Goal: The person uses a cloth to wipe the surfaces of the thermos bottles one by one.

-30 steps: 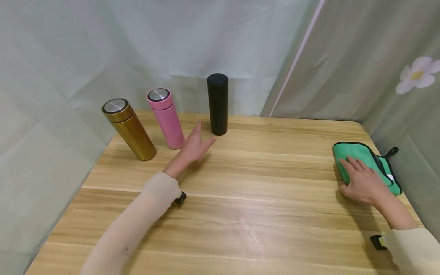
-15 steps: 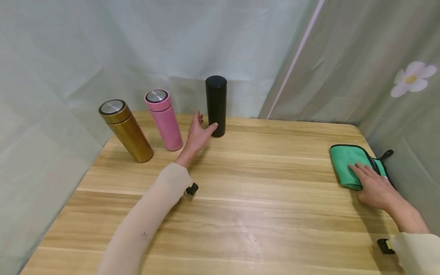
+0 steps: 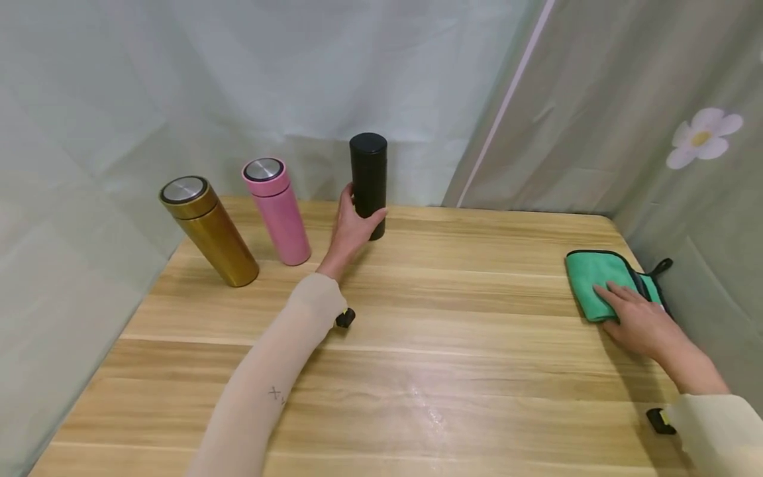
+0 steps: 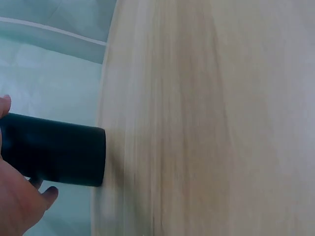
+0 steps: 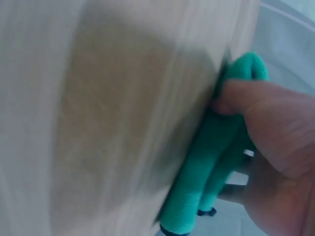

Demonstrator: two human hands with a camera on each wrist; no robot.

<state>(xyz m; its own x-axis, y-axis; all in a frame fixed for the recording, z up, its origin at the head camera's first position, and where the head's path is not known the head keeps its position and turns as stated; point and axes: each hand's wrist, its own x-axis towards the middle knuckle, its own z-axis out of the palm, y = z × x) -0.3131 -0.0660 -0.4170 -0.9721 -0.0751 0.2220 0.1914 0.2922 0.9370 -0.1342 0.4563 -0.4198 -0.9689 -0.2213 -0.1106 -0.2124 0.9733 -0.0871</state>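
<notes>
- Black bottle (image 3: 369, 171): upright, far middle of the surface (image 3: 453, 311), the left hand (image 3: 352, 230) curled round its lower part.
- Green cloth (image 3: 590, 281): folded, at the right edge; the right hand (image 3: 640, 322) holds it, thumb against its side (fingers on top).
- Pink bottle (image 3: 280, 218), then gold bottle (image 3: 216, 242): left of the black one.
- Pale curtain (image 3: 429, 73): beyond the far edge.

The person I'm watching has both arms spread apart: the left arm (image 3: 256, 391) stretches far forward, its left hand (image 3: 353, 228) curved in a grip, thumb opposite the fingers; the right arm (image 3: 718, 424) comes in bent-wristed lower down, the right hand (image 3: 644, 324) palm down, thumb pressing inward, fingers pointing forward and leftward
</notes>
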